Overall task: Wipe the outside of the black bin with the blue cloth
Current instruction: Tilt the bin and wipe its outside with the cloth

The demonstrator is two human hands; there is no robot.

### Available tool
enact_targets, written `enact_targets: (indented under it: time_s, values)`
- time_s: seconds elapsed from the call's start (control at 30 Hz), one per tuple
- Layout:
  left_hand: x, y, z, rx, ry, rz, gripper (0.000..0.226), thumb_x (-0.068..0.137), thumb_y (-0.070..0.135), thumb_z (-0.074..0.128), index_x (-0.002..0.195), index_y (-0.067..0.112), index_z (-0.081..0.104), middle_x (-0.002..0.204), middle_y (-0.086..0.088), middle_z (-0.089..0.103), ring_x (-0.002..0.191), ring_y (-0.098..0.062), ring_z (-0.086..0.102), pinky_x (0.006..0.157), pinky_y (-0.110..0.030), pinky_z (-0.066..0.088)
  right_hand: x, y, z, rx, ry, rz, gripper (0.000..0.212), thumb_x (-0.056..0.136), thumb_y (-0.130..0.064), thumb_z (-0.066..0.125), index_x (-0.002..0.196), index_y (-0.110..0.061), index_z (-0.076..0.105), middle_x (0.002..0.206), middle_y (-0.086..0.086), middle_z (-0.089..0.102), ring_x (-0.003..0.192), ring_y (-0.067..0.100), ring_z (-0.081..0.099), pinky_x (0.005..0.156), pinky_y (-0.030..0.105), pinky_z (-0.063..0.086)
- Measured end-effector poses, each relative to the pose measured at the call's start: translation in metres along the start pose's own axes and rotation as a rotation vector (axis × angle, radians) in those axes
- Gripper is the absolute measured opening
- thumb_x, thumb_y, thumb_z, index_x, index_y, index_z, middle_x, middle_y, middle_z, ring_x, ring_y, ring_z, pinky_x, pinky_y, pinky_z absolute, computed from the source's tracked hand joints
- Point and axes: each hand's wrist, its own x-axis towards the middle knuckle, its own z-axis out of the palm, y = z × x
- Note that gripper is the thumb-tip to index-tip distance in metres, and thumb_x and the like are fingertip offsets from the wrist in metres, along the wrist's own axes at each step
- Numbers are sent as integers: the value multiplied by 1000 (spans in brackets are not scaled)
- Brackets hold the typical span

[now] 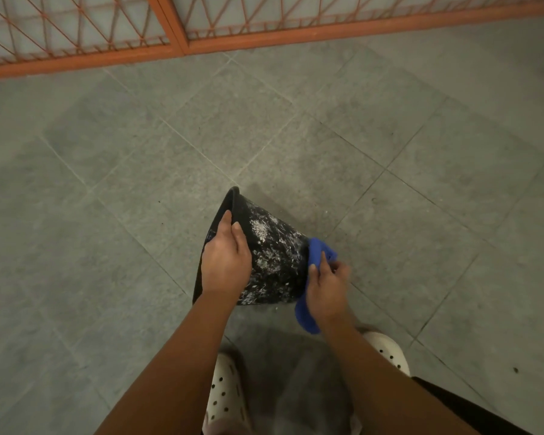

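The left hand (pixel 225 262) covers part of the rim and near wall of the black bin (pixel 274 255), whose inside cannot be made out. The bin's base is screened by the blue cloth (pixel 319 249), much of it hidden under the right hand (pixel 327 285). In the lower middle, the forearms partly cover the white clogs (pixel 223 394). The top edge cuts off the orange grille (pixel 76 26). At lower right, a dark speck (pixel 515 369) on the floor is too small to tell.
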Motion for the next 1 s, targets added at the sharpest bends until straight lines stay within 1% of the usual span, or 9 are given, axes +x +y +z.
enact_targets:
  time_s: [0.07, 0.17, 0.23, 0.33, 0.43, 0.57, 0.73, 0.9, 1.0]
  values:
    - [1, 1, 1, 0, -17, 19, 45, 102, 28, 31, 141, 7, 41, 77, -7, 65, 64, -16, 57, 54, -18, 36, -11, -2, 5, -50, 80, -113, 47, 93, -13, 49, 137, 0, 38, 123, 21, 34, 106, 19, 36, 97, 11, 20]
    - [0, 2, 0, -2, -2, 60, 43, 102, 26, 33, 138, 4, 44, 82, -4, 65, 73, -18, 61, 60, -17, 37, -4, -8, 6, -84, 63, -196, 45, 92, -11, 51, 134, 1, 43, 119, 22, 38, 107, 26, 38, 101, 27, 32]
    - [-2, 3, 0, 2, 11, 70, 42, 102, 25, 34, 136, 3, 46, 85, -11, 69, 77, -24, 65, 63, -20, 38, 4, -9, 2, -18, 24, -120, 43, 95, -14, 47, 136, -3, 42, 121, 22, 36, 112, 30, 37, 104, 34, 31]
    - [-6, 9, 2, 12, -7, 95, 43, 101, 26, 34, 137, 3, 45, 76, -14, 68, 71, -29, 66, 57, -27, 42, 5, -3, -4, 64, 30, 35, 41, 97, -17, 41, 136, -4, 41, 123, 19, 32, 116, 29, 37, 108, 31, 27]
    - [-7, 11, 3, 29, -14, 106, 44, 101, 26, 33, 137, 4, 45, 72, -14, 67, 67, -30, 65, 56, -35, 46, -7, -9, 1, 21, 54, 20, 39, 96, -17, 43, 132, 0, 44, 119, 18, 34, 110, 27, 39, 104, 31, 31]
    - [-11, 8, 1, 22, 10, 98, 42, 102, 23, 34, 137, 2, 44, 74, -13, 65, 65, -27, 63, 51, -18, 38, -5, -18, 5, 10, 29, -139, 36, 94, -17, 47, 127, -3, 50, 117, 17, 38, 107, 25, 41, 99, 28, 34]
    - [-17, 6, 0, -1, 29, 42, 41, 101, 22, 33, 136, 3, 45, 84, -22, 67, 72, -36, 65, 56, -34, 46, 3, 3, -10, 11, -10, 25, 39, 96, -19, 44, 133, -6, 45, 125, 16, 33, 116, 27, 38, 108, 31, 27]
    - [-13, 4, 1, 18, 51, 45, 40, 101, 20, 34, 134, 0, 46, 81, -21, 67, 70, -34, 65, 52, -26, 39, -17, -2, 0, -79, 12, -160, 41, 93, -16, 51, 131, -3, 48, 123, 20, 37, 112, 30, 37, 104, 38, 33]
    - [-15, 5, 1, 7, 57, 41, 39, 101, 20, 35, 133, 1, 47, 80, -19, 67, 69, -32, 65, 51, -21, 38, 0, -8, -3, -163, -48, -158, 42, 96, -23, 44, 137, -13, 44, 139, 16, 31, 123, 32, 30, 108, 37, 25]
